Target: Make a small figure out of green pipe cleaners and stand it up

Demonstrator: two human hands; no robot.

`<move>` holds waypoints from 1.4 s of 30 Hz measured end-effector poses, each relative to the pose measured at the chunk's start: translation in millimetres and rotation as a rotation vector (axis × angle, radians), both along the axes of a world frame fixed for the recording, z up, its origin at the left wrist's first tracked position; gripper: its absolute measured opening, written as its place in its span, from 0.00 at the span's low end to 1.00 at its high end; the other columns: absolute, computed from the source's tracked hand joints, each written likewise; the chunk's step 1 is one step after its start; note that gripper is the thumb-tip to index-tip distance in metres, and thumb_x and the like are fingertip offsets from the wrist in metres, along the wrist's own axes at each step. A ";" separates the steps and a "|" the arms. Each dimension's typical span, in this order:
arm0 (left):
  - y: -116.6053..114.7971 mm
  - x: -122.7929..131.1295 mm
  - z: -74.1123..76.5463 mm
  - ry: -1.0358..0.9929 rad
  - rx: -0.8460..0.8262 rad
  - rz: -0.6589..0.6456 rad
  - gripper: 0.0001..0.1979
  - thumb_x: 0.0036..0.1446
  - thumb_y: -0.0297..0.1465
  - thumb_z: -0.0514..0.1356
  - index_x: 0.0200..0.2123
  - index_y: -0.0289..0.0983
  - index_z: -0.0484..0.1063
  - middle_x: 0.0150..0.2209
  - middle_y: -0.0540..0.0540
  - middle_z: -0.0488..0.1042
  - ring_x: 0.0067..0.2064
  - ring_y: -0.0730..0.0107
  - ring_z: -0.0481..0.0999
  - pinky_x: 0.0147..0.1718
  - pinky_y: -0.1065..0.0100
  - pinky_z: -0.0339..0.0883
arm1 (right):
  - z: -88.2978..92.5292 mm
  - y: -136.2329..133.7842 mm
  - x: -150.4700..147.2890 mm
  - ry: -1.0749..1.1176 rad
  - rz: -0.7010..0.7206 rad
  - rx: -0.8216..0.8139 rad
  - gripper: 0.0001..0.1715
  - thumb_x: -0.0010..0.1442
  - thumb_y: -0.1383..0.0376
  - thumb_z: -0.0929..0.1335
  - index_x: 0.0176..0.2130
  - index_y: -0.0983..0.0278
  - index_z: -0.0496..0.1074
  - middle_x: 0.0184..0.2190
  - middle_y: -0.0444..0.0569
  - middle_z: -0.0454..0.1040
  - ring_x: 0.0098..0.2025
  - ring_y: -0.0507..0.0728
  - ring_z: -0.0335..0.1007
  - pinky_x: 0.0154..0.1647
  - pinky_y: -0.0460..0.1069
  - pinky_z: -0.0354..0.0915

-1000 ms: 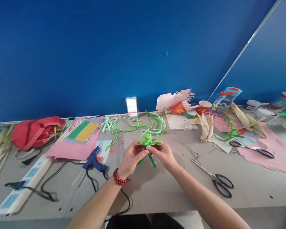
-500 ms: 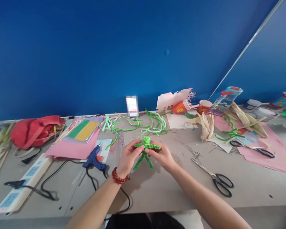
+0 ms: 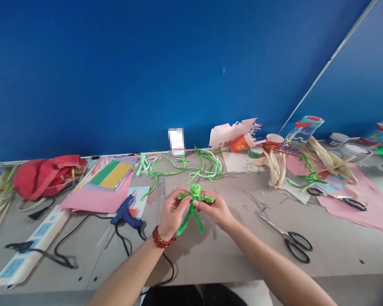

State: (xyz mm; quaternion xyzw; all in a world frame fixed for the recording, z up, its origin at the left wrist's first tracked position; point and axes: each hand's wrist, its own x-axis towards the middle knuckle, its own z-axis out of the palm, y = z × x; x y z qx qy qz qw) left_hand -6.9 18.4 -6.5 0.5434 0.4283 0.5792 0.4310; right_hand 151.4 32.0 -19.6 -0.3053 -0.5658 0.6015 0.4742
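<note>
A bright green figure of fuzzy wire (image 3: 195, 190), with a round coiled head, two arms and two legs, is held above the grey table near its front. On its left side my left hand (image 3: 174, 211), with a red bead bracelet at the wrist, pinches the body. My right hand (image 3: 218, 209) grips the other side, thumb at the middle of the body and fingers behind the arm. The two thumb tips nearly meet below the head. Both legs hang down between my hands. Loose green fuzzy wires (image 3: 207, 165) lie behind them.
A blue glue gun (image 3: 126, 213) with a black cable lies left of my hands, beside a white power strip (image 3: 32, 244). Black-handled scissors (image 3: 293, 240) lie to the right. Farther back are a red bag (image 3: 44, 176), pink paper (image 3: 95, 197), paper cups (image 3: 242, 143) and dried husks (image 3: 274, 168).
The figure's legs have swung slightly lower and to the left as its body tilts. My left hand has moved a little; both hands still hold it.
</note>
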 end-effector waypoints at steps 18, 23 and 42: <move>-0.9 -7.1 -4.2 -0.117 -0.121 -0.121 0.14 0.57 0.38 0.63 0.45 0.40 0.77 0.42 0.44 0.78 0.44 0.62 0.74 0.42 0.67 0.67 | 1.9 3.2 2.1 0.042 0.107 0.004 0.15 0.57 0.56 0.73 0.28 0.64 0.73 0.25 0.43 0.66 0.29 0.51 0.61 0.30 0.46 0.59; -0.5 -4.5 -2.0 -0.064 -0.103 -0.111 0.13 0.54 0.36 0.66 0.43 0.40 0.79 0.44 0.45 0.77 0.49 0.60 0.73 0.48 0.66 0.67 | 3.4 2.6 2.4 0.059 0.093 -0.064 0.15 0.55 0.55 0.74 0.29 0.64 0.73 0.24 0.42 0.65 0.28 0.51 0.61 0.30 0.46 0.59; -1.0 4.6 6.0 -0.305 -0.419 -0.262 0.11 0.47 0.35 0.71 0.32 0.37 0.76 0.32 0.49 0.76 0.36 0.70 0.75 0.39 0.69 0.68 | -8.3 8.4 4.2 0.199 -0.063 -0.222 0.17 0.54 0.53 0.74 0.27 0.65 0.77 0.21 0.44 0.72 0.26 0.51 0.67 0.32 0.47 0.64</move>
